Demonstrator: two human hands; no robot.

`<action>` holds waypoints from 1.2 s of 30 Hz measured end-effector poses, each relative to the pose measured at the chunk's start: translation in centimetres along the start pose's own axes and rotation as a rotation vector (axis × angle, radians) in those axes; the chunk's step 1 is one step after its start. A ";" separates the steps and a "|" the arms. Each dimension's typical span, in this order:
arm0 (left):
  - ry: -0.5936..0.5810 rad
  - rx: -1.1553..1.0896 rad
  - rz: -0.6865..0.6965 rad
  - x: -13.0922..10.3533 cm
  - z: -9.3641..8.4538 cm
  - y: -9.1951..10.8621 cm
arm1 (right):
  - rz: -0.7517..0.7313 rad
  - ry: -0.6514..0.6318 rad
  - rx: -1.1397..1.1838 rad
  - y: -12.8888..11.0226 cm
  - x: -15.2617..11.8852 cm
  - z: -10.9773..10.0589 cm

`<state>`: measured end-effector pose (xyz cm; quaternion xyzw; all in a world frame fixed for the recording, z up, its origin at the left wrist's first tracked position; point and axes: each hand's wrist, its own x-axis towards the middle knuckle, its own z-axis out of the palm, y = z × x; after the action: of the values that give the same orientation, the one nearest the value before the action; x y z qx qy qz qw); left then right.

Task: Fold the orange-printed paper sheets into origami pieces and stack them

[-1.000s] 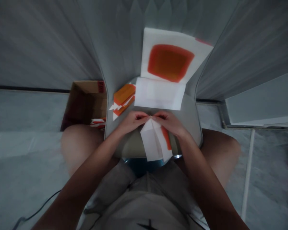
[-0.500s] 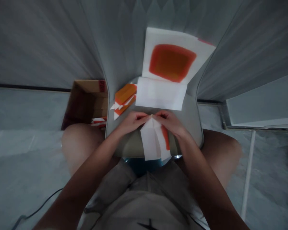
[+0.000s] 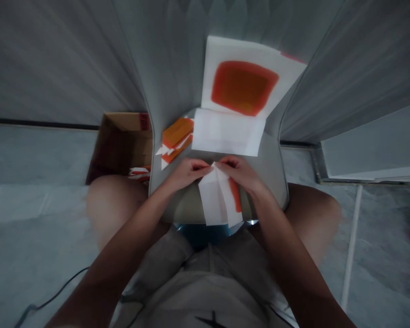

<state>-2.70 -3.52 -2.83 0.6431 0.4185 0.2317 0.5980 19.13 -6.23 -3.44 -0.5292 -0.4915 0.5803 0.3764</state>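
Observation:
A partly folded sheet of paper (image 3: 213,200), white with an orange patch along its right side, points its peaked end away from me over the chair seat's front edge. My left hand (image 3: 191,173) pinches the left of the peak between thumb and fingers. On the other side of the tip, my right hand (image 3: 238,172) grips the paper with its thumb on top. Beyond both hands lies an open booklet of paper (image 3: 228,132); its upper leaf, with an orange block, leans on the backrest. Folded orange-and-white paper pieces (image 3: 177,133) rest left of it.
The grey chair (image 3: 271,159) stands between my knees. An open cardboard box (image 3: 118,136) sits on the floor to the left, with some red-and-white paper inside. A dark cable (image 3: 63,289) runs along the floor at lower left.
The folded sheet and both hands stay almost in place. My left fingertips have shifted slightly off the tip, showing more of the white peak. The whole view has drifted a little.

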 end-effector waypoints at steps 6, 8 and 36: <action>-0.033 0.008 0.007 0.0 -0.1 0.2 | 0.019 -0.016 -0.049 -0.6 0.2 0.1; -0.051 0.007 0.006 0.0 -0.1 0.2 | 0.029 -0.007 -0.057 -0.8 0.2 0.3; -0.038 0.052 0.041 -0.2 0.6 0.3 | -0.030 0.099 -0.047 0.2 0.2 0.1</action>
<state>-2.23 -4.05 -2.59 0.6713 0.3997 0.2205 0.5840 19.02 -6.07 -3.68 -0.5586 -0.4937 0.5359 0.3964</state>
